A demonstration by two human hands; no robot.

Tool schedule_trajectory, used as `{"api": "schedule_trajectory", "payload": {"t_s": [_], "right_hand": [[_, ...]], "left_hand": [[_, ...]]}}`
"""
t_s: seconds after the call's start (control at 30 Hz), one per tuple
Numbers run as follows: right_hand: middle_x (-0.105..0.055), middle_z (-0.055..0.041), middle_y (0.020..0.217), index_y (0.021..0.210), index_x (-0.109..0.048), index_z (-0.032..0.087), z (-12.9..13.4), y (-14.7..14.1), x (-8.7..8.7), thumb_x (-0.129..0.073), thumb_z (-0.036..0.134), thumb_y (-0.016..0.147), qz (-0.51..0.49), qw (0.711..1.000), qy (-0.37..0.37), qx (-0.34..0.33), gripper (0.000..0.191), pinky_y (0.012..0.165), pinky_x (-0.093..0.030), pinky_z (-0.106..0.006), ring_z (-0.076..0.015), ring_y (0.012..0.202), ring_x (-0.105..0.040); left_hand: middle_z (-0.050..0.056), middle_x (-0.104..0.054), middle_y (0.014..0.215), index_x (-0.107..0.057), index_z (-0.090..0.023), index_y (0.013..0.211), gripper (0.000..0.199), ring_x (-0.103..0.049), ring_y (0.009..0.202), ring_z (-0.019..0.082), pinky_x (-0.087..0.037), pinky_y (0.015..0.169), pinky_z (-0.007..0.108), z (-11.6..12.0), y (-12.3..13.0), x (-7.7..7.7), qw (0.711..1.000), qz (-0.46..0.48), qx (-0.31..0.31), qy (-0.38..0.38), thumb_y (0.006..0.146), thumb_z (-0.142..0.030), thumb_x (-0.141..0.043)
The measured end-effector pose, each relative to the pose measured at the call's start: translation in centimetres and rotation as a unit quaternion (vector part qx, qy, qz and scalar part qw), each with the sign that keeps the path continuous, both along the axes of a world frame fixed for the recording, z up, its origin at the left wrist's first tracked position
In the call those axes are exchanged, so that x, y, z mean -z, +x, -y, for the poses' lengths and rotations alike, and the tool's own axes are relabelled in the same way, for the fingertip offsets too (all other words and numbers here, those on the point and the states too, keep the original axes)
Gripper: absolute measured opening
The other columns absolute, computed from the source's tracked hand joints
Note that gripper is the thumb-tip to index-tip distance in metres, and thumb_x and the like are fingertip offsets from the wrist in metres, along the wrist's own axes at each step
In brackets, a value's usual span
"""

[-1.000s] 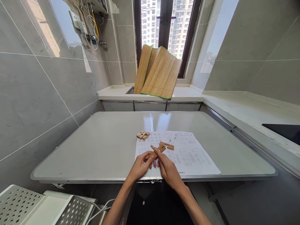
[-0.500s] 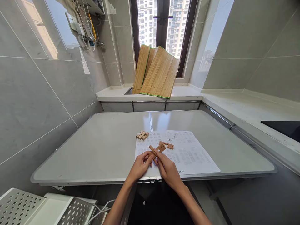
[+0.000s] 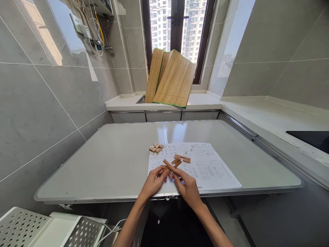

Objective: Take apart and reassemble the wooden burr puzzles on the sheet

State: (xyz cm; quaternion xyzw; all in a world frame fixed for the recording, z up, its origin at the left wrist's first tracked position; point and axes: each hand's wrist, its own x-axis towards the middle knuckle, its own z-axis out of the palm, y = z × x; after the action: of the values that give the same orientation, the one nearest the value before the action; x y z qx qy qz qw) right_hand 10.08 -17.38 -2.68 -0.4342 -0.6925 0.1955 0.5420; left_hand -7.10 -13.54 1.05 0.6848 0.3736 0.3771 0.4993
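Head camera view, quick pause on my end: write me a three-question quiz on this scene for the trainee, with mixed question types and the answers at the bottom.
1. True or false: the left hand holds the crossed, flat brown wooden pieces alone, with the right hand well away from them.

2. At which corner of the white printed paper sheet does the cluster of pale, notched wooden blocks lie?
A. near right
B. far left
C. far right

3. Fill in the colour: the tan slatted mat in front of the dark-framed window has ____ edging.

Key: 1 false; 2 B; 3 green
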Motion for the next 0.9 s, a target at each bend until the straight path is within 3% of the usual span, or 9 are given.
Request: {"api": "schedule_trajectory", "payload": {"t_s": [0.13,0.37,0.6,0.77,0.9], "right_hand": [[-0.075,-0.0082,0.12,0.135,-0.064,0.024,-0.04,0.05,0.35,-0.049,0.026,0.103,-0.004,1.0,-0.012,0.001,0.035,0.067,-0.062,-0.026,-0.02,0.089,-0.075],[-0.076,-0.0081,0.118,0.136,-0.063,0.024,-0.12,0.04,0.39,-0.049,0.026,0.103,-0.003,1.0,-0.006,-0.004,0.036,0.07,-0.062,-0.027,-0.021,0.093,-0.075],[-0.077,-0.0058,0.101,0.138,-0.062,0.024,-0.09,0.28,0.44,-0.047,0.025,0.103,0.006,1.0,-0.006,-0.008,0.038,0.074,-0.061,-0.028,-0.0185,0.08,-0.074],[-0.077,-0.0062,0.103,0.138,-0.062,0.025,-0.2,0.35,0.54,-0.047,0.024,0.103,0.013,1.0,-0.001,-0.009,0.038,0.069,-0.06,-0.026,-0.018,0.077,-0.073],[-0.077,-0.0053,0.104,0.137,-0.062,0.025,-0.25,0.42,0.52,-0.047,0.023,0.102,0.015,1.0,-0.002,-0.012,0.038,0.073,-0.061,-0.027,-0.0181,0.079,-0.074]], "left_hand": [[0.004,-0.072,0.081,-0.071,-0.017,0.11,0.036,-0.059,0.071,0.016,-0.048,0.072,0.027,0.06,-0.01,-0.07,1.0,-0.003,-0.002,0.001,0.099,-0.048,-0.055],[0.004,-0.071,0.082,-0.071,-0.017,0.109,0.037,-0.059,0.072,0.016,-0.048,0.074,0.027,0.09,-0.05,-0.21,1.0,-0.01,-0.001,0.002,0.099,-0.048,-0.054],[0.004,-0.069,0.08,-0.071,-0.017,0.108,0.039,-0.056,0.069,0.016,-0.047,0.074,0.027,-0.03,-0.01,0.01,1.0,-0.013,0.002,0.007,0.099,-0.05,-0.053],[0.003,-0.066,0.077,-0.071,-0.017,0.103,0.042,-0.054,0.067,0.016,-0.046,0.074,0.027,0.06,0.03,-0.05,1.0,-0.019,-0.005,0.012,0.099,-0.054,-0.051],[0.002,-0.065,0.076,-0.07,-0.017,0.101,0.042,-0.054,0.066,0.015,-0.046,0.073,0.027,0.12,0.03,-0.16,1.0,-0.023,-0.006,0.015,0.099,-0.054,-0.051]]}}
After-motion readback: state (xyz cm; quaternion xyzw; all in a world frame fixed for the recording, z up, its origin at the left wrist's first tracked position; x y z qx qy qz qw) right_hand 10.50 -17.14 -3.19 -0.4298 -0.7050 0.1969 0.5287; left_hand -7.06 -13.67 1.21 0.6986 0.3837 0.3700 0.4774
